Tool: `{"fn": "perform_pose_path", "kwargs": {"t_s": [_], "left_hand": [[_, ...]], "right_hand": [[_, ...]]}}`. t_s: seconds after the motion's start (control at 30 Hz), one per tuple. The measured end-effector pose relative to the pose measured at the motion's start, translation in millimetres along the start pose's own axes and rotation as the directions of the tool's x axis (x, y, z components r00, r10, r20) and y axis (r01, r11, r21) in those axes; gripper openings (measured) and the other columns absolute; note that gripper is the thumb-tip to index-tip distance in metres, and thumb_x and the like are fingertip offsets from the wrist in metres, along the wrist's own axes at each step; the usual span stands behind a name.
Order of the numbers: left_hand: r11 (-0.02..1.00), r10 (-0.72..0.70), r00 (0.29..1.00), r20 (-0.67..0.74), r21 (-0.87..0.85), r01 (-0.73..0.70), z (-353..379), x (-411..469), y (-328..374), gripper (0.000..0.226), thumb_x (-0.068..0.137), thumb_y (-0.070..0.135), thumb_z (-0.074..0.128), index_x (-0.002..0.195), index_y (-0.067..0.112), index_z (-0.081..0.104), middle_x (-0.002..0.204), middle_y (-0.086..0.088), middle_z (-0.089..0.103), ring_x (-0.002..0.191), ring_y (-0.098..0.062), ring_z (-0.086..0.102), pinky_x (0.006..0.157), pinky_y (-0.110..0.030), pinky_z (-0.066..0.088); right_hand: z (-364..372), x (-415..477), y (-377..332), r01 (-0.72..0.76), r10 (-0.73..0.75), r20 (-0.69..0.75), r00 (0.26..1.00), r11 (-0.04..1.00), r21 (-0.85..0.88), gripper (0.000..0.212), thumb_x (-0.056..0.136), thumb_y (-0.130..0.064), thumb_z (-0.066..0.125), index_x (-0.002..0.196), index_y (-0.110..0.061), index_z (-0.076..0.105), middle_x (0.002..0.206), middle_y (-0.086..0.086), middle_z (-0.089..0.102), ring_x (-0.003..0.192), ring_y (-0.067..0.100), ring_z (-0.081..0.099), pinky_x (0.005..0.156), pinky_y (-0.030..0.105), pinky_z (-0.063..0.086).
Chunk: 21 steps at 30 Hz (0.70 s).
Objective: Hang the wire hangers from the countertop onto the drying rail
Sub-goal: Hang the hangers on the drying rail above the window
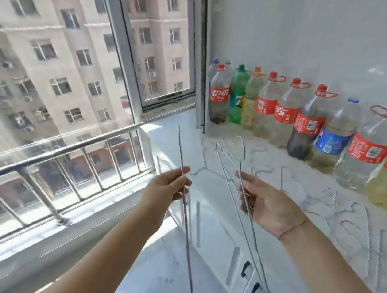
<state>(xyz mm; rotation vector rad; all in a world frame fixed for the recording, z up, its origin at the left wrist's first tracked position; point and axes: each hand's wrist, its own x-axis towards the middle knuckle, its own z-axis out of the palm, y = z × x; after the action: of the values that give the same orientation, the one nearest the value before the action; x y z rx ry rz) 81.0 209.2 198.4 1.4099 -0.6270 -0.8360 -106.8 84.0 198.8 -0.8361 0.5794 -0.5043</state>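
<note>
- Left hand (169, 192) pinches 1 hanger (188, 244) between thumb and fingertips. It hangs edge-on over the floor, so a light pinch could let it slip.
- Right hand (270, 210) holds a second hanger (245, 190) loosely. Its long wires could snag the first hanger, or the pile (351, 211) on the countertop (306, 178).
- A wide swing could topple the bottles (309, 122).
- The rail is not in view.
</note>
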Motion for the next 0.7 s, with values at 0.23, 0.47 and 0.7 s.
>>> {"fn": "perform_pose_path", "kwargs": {"t_s": [0.23, 0.47, 0.7], "left_hand": [[0.994, 0.089, 0.978, -0.186, -0.043, -0.098, -111.8, -89.1, 51.3, 0.019, 0.092, 0.001, 0.052, 0.097, 0.01, 0.068, 0.065, 0.003, 0.064, 0.055, -0.005, 0.054, 0.061, -0.017, 0.044], [0.976, 0.139, 0.916, -0.376, -0.107, -0.192, -227.0, -198.2, 106.4, 0.02, 0.089, -0.003, 0.053, 0.083, 0.005, 0.071, 0.066, -0.005, 0.061, 0.06, -0.012, 0.051, 0.06, -0.018, 0.044], [0.973, 0.16, 0.856, -0.492, -0.067, -0.221, -333.2, -298.6, 159.4, 0.017, 0.089, 0.002, 0.056, 0.094, 0.006, 0.072, 0.07, -0.004, 0.068, 0.068, -0.012, 0.059, 0.065, -0.021, 0.049]], "right_hand": [[129.2, -12.9, 40.0, -0.079, 0.094, 0.253, 0.963, 0.994, -0.068, 0.032, 0.083, -0.006, 0.055, 0.113, -0.008, 0.063, 0.069, 0.002, 0.052, 0.058, 0.01, 0.046, 0.049, 0.017, 0.043], [267.9, -47.1, 84.0, -0.117, 0.15, 0.47, 0.87, 0.988, -0.098, 0.05, 0.062, -0.011, 0.077, 0.111, -0.008, 0.066, 0.069, 0.001, 0.051, 0.054, 0.009, 0.045, 0.045, 0.018, 0.037], [408.1, -78.0, 116.4, -0.099, 0.142, 0.661, 0.737, 0.99, -0.102, 0.085, 0.03, -0.014, 0.094, 0.11, -0.005, 0.067, 0.067, 0.001, 0.051, 0.055, 0.01, 0.047, 0.045, 0.019, 0.042]]}}
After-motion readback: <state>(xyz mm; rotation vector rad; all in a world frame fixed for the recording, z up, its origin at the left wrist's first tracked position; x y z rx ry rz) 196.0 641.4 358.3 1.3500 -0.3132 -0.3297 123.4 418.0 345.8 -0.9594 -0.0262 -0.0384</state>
